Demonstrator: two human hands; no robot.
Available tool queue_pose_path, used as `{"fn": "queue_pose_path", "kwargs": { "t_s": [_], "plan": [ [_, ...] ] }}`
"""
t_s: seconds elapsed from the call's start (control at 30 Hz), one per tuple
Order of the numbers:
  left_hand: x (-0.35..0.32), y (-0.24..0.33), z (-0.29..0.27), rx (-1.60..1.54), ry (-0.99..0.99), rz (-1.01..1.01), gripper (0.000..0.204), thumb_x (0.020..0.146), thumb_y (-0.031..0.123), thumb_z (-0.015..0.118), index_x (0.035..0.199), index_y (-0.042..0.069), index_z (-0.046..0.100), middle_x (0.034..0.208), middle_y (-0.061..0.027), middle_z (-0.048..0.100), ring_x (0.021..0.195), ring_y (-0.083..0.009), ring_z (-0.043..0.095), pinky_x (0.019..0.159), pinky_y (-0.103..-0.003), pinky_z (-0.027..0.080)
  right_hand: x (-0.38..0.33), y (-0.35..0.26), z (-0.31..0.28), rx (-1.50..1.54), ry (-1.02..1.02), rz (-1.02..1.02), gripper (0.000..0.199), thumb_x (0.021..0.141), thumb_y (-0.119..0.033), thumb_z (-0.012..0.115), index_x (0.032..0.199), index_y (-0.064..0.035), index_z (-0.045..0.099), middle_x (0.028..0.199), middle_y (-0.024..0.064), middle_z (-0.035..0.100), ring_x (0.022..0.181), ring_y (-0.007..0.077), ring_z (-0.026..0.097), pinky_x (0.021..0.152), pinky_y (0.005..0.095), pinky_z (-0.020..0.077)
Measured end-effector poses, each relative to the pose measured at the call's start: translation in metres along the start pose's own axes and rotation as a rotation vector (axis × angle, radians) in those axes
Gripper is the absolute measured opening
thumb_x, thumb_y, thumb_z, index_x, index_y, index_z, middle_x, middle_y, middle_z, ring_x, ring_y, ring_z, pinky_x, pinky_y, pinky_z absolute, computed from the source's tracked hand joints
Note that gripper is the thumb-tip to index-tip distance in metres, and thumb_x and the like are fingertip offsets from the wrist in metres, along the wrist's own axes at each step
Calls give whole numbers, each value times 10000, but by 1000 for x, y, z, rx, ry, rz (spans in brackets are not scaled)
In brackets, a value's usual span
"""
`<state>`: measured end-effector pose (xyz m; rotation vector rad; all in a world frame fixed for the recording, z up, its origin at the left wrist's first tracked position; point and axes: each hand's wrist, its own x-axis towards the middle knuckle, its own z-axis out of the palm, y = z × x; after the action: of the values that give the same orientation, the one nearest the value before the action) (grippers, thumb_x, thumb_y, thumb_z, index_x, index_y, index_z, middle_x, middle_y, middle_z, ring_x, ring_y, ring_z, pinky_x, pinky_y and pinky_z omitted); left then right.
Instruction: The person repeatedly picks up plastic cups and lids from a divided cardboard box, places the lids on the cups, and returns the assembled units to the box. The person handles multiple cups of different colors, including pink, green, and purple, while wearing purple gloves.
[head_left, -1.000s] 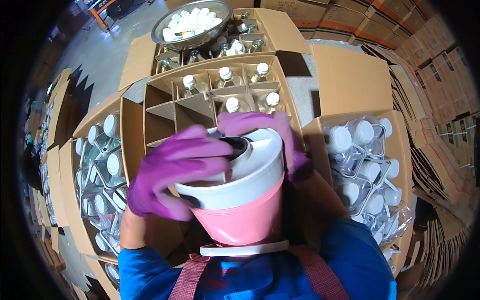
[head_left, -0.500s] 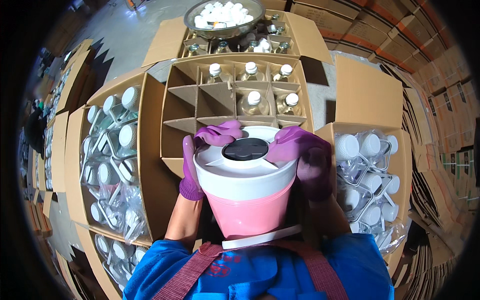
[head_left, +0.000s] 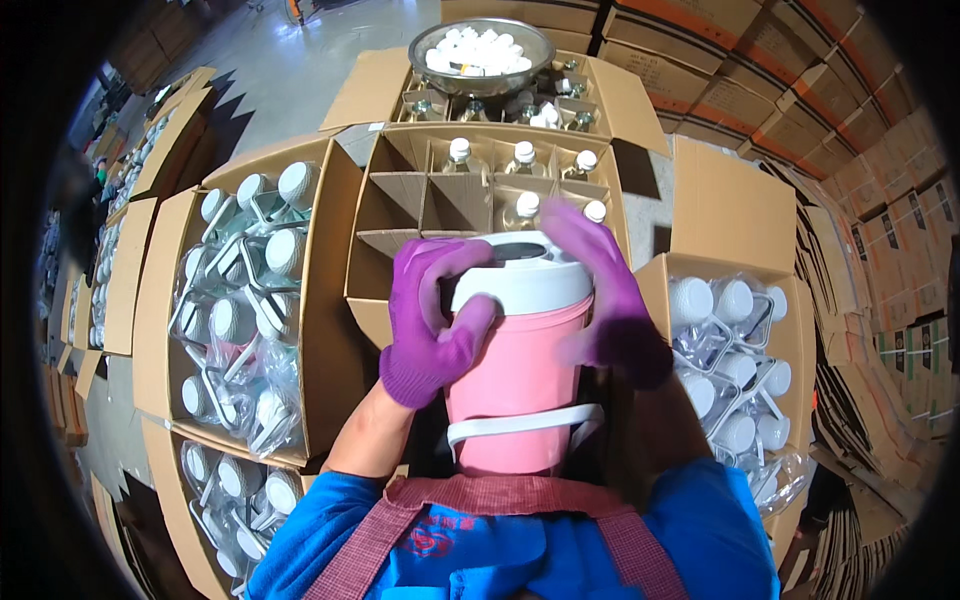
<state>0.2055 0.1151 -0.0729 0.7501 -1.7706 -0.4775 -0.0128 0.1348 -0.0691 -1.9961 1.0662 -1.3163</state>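
A pink jug [head_left: 515,385] with a white top section, a dark lid and a white handle stands upright close in front of my chest. My left hand [head_left: 435,320], in a purple glove, grips its white upper rim on the left side. My right hand [head_left: 605,300], also gloved in purple, wraps the right side of the top; it is motion-blurred. Just behind the jug is a brown cardboard box with dividers [head_left: 400,200], partly filled with white-capped bottles [head_left: 520,155].
Open cartons of clear wrapped jugs with white lids stand at the left [head_left: 240,300] and right [head_left: 735,350]. A metal bowl of white caps [head_left: 480,50] sits on a far box. Flattened cardboard is stacked at the right edge [head_left: 880,300].
The jug has been tipped from facing me to standing upright and moved lower toward my chest. Both hands shifted from over the lid to the sides of the white top.
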Motion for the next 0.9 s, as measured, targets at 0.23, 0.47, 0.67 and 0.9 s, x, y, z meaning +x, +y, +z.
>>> {"fn": "queue_pose_path", "kwargs": {
  "t_s": [0.23,0.47,0.67,0.9],
  "plan": [
    [13,20,11,102,-91,102,277,750,131,732,1008,74,649,933,-108,636,905,-304,584,839,-395,439,-22,-18,8,-442,160,-127,663,714,-302,832,1234,21,580,1269,199,591,1287,397,507,1089,485,396],
    [10,14,8,11,-101,71,168,884,170,628,974,38,679,1051,-127,661,999,-282,614,919,-407,440,-18,5,21,-195,406,-118,546,1023,-479,450,1049,4,703,1044,161,706,1048,346,635,1004,451,454],
    [5,-86,30,-1454,-330,-626,552,1056,429,315,995,-2,654,1252,-197,607,1147,-325,584,1045,-442,451,-21,14,13,47,361,-98,479,1049,-358,436,958,8,730,912,140,697,882,292,638,862,409,488],
    [-13,-42,47,-1287,84,-727,692,1020,544,264,832,-29,604,929,-204,611,991,-358,596,1010,-509,456,-36,40,3,348,287,-122,579,1089,-330,282,952,21,722,900,162,708,884,342,636,863,419,480]
  ]
}}
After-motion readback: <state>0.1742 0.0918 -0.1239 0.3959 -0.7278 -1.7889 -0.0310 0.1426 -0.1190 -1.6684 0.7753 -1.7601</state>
